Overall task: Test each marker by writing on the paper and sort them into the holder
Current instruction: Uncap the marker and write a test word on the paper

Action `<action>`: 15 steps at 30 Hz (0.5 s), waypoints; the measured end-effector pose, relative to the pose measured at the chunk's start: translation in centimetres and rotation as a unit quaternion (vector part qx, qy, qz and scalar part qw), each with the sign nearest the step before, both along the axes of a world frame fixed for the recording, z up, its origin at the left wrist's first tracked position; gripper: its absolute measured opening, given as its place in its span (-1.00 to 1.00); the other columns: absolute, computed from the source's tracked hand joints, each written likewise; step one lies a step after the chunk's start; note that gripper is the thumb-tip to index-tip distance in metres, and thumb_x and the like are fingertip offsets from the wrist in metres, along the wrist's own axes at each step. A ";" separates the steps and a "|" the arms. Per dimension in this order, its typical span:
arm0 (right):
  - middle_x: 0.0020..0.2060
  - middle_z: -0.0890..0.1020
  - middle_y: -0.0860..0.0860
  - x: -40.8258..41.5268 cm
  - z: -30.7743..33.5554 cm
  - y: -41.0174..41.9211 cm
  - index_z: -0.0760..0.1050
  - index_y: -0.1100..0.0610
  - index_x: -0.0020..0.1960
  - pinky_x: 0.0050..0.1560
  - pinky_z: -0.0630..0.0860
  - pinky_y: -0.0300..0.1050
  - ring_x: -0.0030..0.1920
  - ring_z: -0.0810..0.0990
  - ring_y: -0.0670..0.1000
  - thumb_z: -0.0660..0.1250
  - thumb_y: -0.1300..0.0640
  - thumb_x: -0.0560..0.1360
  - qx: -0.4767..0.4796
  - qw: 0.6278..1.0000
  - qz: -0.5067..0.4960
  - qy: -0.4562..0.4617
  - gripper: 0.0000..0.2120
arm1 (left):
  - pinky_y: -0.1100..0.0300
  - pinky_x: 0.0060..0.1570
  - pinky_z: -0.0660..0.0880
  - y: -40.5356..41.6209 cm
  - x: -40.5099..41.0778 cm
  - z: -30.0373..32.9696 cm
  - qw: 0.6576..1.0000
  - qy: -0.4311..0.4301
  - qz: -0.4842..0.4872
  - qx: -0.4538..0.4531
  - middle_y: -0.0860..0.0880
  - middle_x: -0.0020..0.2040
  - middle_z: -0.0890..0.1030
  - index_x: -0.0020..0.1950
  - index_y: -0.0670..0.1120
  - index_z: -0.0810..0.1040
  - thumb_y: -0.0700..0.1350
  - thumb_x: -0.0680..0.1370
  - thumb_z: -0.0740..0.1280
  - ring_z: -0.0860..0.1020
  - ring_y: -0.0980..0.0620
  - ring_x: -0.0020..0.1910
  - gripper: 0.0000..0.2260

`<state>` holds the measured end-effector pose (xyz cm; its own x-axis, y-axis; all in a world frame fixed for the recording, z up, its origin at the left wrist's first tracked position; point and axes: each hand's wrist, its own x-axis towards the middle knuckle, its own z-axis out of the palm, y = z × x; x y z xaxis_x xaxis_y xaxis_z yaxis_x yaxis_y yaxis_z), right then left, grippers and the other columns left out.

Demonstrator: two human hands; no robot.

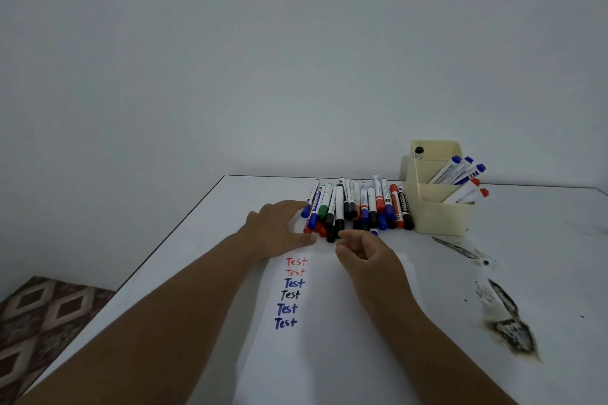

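On the desk (pixel 197 273), the left hand (pixel 279 230) rests with fingers straight beside the marker pile (pixel 358 207); the right hand (pixel 365 253), fingers loosely curled, holds nothing (six "Test" lines mark the paper (pixel 329 339)). The holder (pixel 437 214) stands right of the pile, markers inside.

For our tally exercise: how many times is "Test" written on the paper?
6, in one column on the paper: two red at the top, then blue, black, and two blue at the bottom.
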<state>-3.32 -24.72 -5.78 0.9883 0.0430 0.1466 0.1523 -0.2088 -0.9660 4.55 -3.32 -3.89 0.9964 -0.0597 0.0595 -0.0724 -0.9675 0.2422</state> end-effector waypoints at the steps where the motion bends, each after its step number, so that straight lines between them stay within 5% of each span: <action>1: 0.03 0.65 -0.18 0.1 -0.1 0.0 0.53 -0.10 0.21 0.07 0.51 -0.31 0.07 0.61 -0.15 0.37 0.09 0.60 0.007 1.000 0.001 0.002 -0.79 | -0.17 0.38 0.26 0.0 0.4 0.0 1.000 0.004 -0.001 0.006 0.18 0.56 0.27 0.55 0.30 0.16 0.53 0.37 0.25 0.27 0.01 0.50 -0.21; 15: 0.02 0.65 -0.20 0.4 -0.2 -0.2 0.53 -0.13 0.18 0.10 0.54 -0.25 0.07 0.61 -0.15 0.37 0.09 0.59 0.023 1.000 0.013 0.010 -0.80 | 0.04 0.11 0.53 0.4 0.9 0.0 0.998 -0.058 -0.021 0.004 0.01 0.23 0.62 0.42 0.06 0.47 0.19 0.59 0.29 0.57 0.01 0.10 -0.57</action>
<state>-2.88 -24.88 -6.02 0.9895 0.0627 0.1300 0.1385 -0.1605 -0.9773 5.43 -2.95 -3.84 0.9794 -0.1029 0.1737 -0.1409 -0.9646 0.2230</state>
